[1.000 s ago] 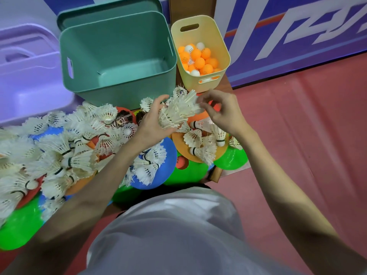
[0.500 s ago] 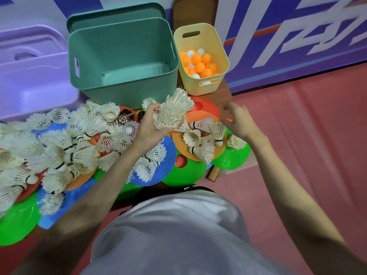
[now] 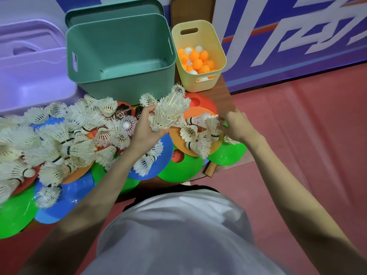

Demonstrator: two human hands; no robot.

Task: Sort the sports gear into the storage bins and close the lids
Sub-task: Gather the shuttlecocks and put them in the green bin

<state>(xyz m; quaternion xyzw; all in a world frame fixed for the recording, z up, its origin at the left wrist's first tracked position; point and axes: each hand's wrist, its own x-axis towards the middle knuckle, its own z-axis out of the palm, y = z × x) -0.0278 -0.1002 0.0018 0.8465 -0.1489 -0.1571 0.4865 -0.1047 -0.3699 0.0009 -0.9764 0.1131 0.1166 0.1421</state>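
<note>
Wooden table (cluttered), red floor

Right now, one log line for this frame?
left hand: holds stack of white feather shuttlecocks | right hand: pinches another shuttlecock | large green plastic bin: empty

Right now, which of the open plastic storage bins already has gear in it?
The small yellow bin, right of the large teal bin: it holds orange and white table-tennis balls, while the teal one is empty.
</note>
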